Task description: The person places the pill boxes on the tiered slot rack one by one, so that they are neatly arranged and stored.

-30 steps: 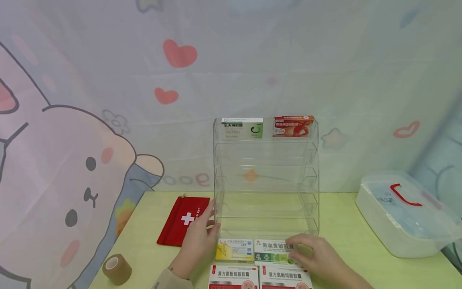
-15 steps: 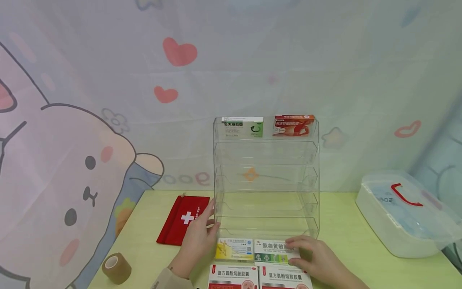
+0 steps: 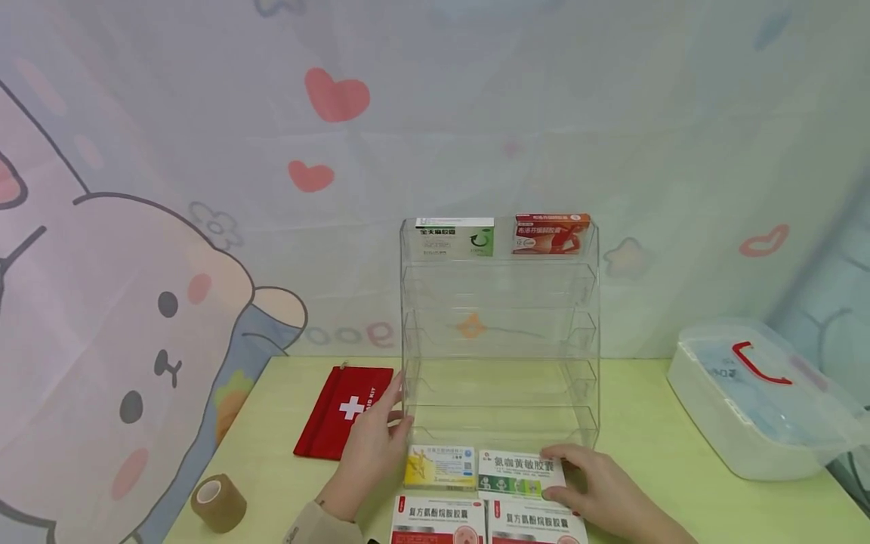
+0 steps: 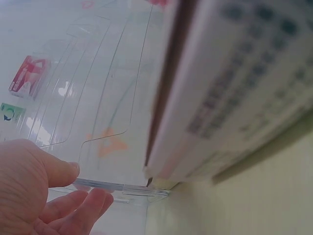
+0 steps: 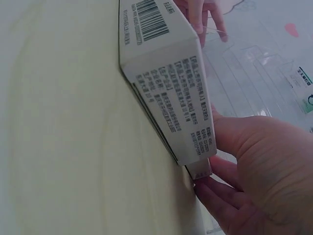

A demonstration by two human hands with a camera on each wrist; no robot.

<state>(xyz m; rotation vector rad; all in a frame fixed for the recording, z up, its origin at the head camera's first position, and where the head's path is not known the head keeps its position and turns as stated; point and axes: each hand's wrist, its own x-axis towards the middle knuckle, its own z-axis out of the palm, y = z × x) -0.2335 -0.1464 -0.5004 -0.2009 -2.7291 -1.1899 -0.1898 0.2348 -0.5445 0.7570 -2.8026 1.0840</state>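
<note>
A clear acrylic tiered rack (image 3: 499, 340) stands upright at the middle of the table. My left hand (image 3: 374, 442) pinches its lower left side edge, with the thumb (image 4: 63, 172) on one face and the fingers on the other. In front of the rack, my right hand (image 3: 594, 483) holds the right end of a white and green medicine box (image 3: 513, 465) between thumb and fingers. Next to that lies a yellow and white medicine box (image 3: 445, 468). Nearer me are two red and white medicine boxes (image 3: 435, 515), cut off by the head view's lower edge.
On the rack's top tier stand a green and white box (image 3: 454, 238) and a red box (image 3: 550, 234). A red first aid pouch (image 3: 333, 423) and a brown bandage roll (image 3: 227, 510) lie left. A white lidded case (image 3: 734, 423) with a red handle stands right.
My right hand has shifted slightly on the white and green box, uncovering more of its printed front. The left hand stays on the rack edge. The head view has tilted a little.
</note>
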